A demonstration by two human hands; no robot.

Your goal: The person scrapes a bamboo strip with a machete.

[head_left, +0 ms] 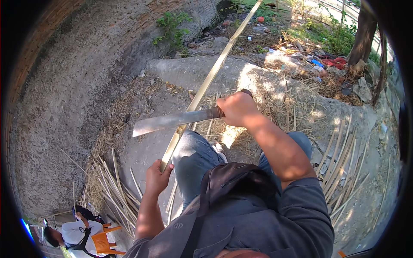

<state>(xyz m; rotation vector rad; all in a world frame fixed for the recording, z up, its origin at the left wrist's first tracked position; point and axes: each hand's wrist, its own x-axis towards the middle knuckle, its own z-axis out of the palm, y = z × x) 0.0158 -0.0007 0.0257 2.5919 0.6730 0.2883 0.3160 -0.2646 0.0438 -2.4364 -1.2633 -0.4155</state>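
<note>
My right hand (pixel 239 108) is closed round the dark handle of a machete (pixel 172 121). Its broad grey blade points left and lies across a long pale bamboo strip (pixel 206 84). Low down, near my left knee, my left hand (pixel 158 177) grips the strip's near end between thumb and fingers. From there the strip slants up and away to the right, past the top of the view. Where blade and strip cross, a notch or node shows on the strip; how deep the edge sits in it I cannot tell.
Bundles of split strips lie at the left (pixel 116 189) and right (pixel 340 163). Curled shavings (pixel 275 101) cover the ground ahead. A rough wall (pixel 64 107) rises at left. A person (pixel 77 234) sits on an orange chair (pixel 103 243) at lower left. A tree trunk (pixel 363 38) stands far right.
</note>
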